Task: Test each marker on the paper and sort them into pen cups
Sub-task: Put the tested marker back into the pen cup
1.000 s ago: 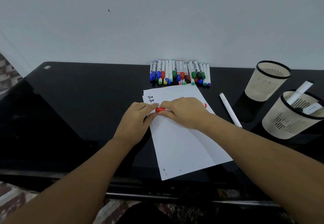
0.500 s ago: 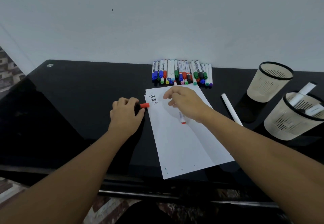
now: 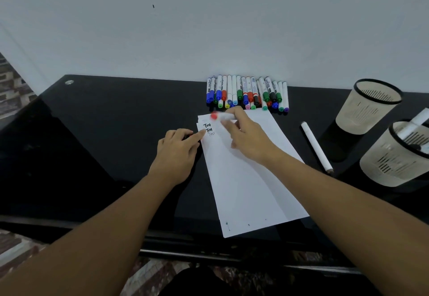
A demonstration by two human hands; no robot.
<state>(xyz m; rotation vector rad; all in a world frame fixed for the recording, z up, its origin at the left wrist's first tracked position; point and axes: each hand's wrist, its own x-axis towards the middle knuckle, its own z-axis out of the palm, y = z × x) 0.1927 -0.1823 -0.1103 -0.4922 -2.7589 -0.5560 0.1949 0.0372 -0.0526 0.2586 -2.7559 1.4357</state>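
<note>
Where the glossy black table (image 3: 97, 133) met a plain pale wall (image 3: 209, 29), a row of capped markers (image 3: 247, 94) lay side by side — caps blue, green, red, black, pink and purple toward the person. Patterned floor tiles showed at the far left and below the table's near edge. White paper (image 3: 250, 179) lay at an angle on the table, bearing three handwritten lines at its top left corner, the first two reading roughly "Test" in bold black, the third fainter. The right hand (image 3: 246, 138) gripped a red marker (image 3: 219, 116) above that corner, blurred; whether its tip touched the sheet could not be told. The left hand (image 3: 177, 152) rested at the paper's left edge, fingers curled, forefinger extended onto the sheet — a sliver of red showed at its knuckles. One white marker (image 3: 316, 148) lay alone right of the paper. Two beige pen cups stood at right: the far cup (image 3: 369, 106), and the near cup (image 3: 399, 156) holding white markers.
</note>
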